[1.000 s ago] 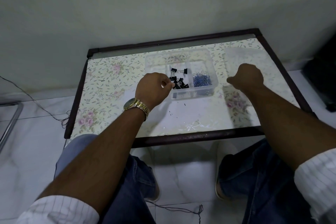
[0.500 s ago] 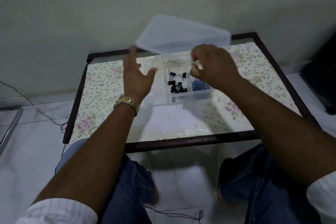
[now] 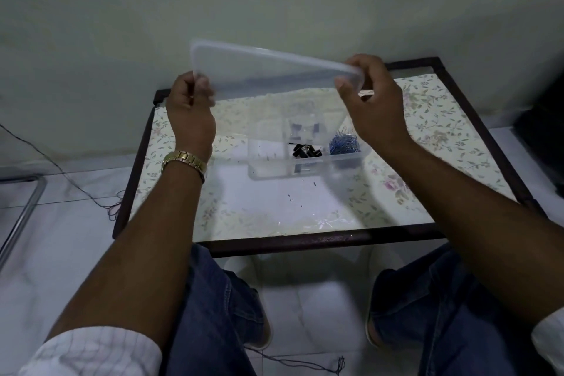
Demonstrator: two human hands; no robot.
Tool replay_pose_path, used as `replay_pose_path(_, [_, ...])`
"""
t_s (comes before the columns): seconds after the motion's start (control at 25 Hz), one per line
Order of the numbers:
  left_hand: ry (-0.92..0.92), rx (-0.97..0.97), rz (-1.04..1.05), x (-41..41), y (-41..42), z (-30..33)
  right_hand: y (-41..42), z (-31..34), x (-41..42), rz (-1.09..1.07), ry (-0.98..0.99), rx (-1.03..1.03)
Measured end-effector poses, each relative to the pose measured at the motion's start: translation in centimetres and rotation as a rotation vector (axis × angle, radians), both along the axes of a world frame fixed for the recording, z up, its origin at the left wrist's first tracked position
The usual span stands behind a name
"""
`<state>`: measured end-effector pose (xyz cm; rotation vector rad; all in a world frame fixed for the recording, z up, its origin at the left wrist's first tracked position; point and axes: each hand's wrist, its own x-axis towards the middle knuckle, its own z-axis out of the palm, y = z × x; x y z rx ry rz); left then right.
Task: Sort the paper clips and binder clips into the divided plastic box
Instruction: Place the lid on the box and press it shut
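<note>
A clear divided plastic box (image 3: 268, 172) stands on the floral table (image 3: 427, 131). Black binder clips (image 3: 306, 151) fill its middle compartment and blue paper clips (image 3: 345, 143) lie in the right one; the left compartment looks bare. Both hands hold the translucent lid (image 3: 268, 73) in the air above the box, tilted, far edge up. My left hand (image 3: 190, 113) grips the lid's left end, and my right hand (image 3: 370, 98) pinches its right end.
The dark table frame (image 3: 305, 241) runs along the near edge, with my knees in jeans below it. A wall rises just behind the table. A thin cable (image 3: 61, 171) and a metal rail (image 3: 21, 217) lie on the floor at left, and a dark object (image 3: 543, 119) sits at right.
My right hand took the lid from the table's right side and lifted it over the box. My left hand left the binder clips and now grips the lid's left end.
</note>
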<state>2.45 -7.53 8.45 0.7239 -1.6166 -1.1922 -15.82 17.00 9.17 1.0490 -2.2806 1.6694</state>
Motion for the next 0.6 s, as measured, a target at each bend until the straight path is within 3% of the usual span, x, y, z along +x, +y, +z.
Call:
replay_pose_path(0.12, [0.028, 0.222, 0.06, -1.2, 0.5, -0.5, -0.1, -1.2, -0.3, -0.029, -0.187, -0.003])
replay_pose_path(0.24, [-0.018, 0.468, 0.028, -2.3, 1.4, -1.4, -0.6, -2.6, -1.0, -0.088, -0.203, 0.09])
replay_pose_path(0.32, [-0.085, 0.451, -0.023, -2.9, 1.7, -2.1, -0.9, -3.4, -1.9, -0.177, -0.189, 0.22])
replay_pose_path(0.44, [-0.196, 0.264, -0.186, -3.5, 2.1, -2.6, -0.8, -4.3, -2.8, -0.198, -0.189, 0.419])
replay_pose_path(0.6, [-0.567, 0.113, -0.243, -4.0, 2.3, -4.9, -1.0, -5.9, -2.0, -0.159, -0.268, 0.71])
